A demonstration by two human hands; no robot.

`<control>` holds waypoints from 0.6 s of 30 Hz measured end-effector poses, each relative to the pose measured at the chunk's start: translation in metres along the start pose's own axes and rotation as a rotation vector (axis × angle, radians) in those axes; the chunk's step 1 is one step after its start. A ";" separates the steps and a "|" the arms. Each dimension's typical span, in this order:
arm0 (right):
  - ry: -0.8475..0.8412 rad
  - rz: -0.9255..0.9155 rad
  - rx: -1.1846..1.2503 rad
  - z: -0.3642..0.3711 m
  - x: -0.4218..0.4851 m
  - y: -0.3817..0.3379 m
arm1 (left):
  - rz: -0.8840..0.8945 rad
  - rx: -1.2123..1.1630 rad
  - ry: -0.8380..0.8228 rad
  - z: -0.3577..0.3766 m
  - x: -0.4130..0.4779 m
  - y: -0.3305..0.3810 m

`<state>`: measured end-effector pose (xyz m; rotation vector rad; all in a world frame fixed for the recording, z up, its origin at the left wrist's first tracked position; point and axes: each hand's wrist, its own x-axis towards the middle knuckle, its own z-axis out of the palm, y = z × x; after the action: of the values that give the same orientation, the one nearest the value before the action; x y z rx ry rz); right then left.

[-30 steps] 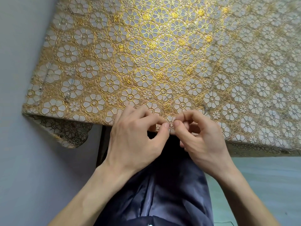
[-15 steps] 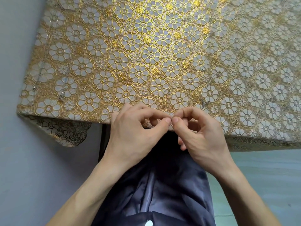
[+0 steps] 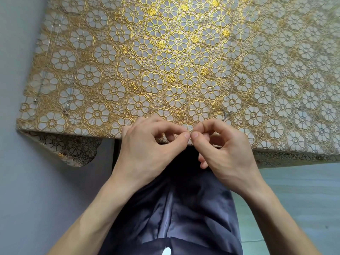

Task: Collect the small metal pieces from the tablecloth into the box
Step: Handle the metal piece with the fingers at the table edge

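1. Hands meet at the near edge of the tablecloth [image 3: 165, 61]: the left hand [image 3: 145, 151] and the right hand [image 3: 228, 151], side by side.
2. Each hand has its thumb and first finger pressed tight together. The other fingers are curled in.
3. The two pinches touch, tip to tip, right over the cloth's edge.
4. A tiny metal piece [image 3: 190, 135] seems to sit in that pinch, held from both sides, but it is too small to see well.
5. Just past the right hand's knuckles, a thin grey metal bit [image 3: 225, 115] lies flat on the cloth, apart from the fingers.
6. Further out from the grip, up and a little to the right, sits a small shiny dot [image 3: 223, 76].
7. Far to the left of the grip, near the cloth's side edge, is a dark speck [image 3: 65, 111].
8. Below the grip, close to the body, are dark shiny clothes [image 3: 174, 208].
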<state>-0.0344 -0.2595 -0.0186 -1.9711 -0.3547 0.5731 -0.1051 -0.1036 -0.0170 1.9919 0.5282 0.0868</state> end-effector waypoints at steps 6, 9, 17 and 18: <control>-0.021 -0.006 -0.020 -0.003 0.000 0.001 | 0.010 0.016 0.000 0.000 -0.001 0.000; -0.028 -0.007 -0.023 -0.004 -0.001 0.002 | 0.006 0.030 0.006 0.001 -0.001 0.001; -0.036 -0.039 -0.038 -0.008 -0.003 0.001 | 0.008 0.040 0.017 0.003 -0.002 0.001; -0.035 -0.049 -0.044 -0.009 -0.003 0.002 | 0.008 0.037 0.020 0.003 -0.002 0.002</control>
<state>-0.0322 -0.2680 -0.0161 -1.9911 -0.4398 0.5735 -0.1059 -0.1077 -0.0167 2.0309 0.5383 0.1025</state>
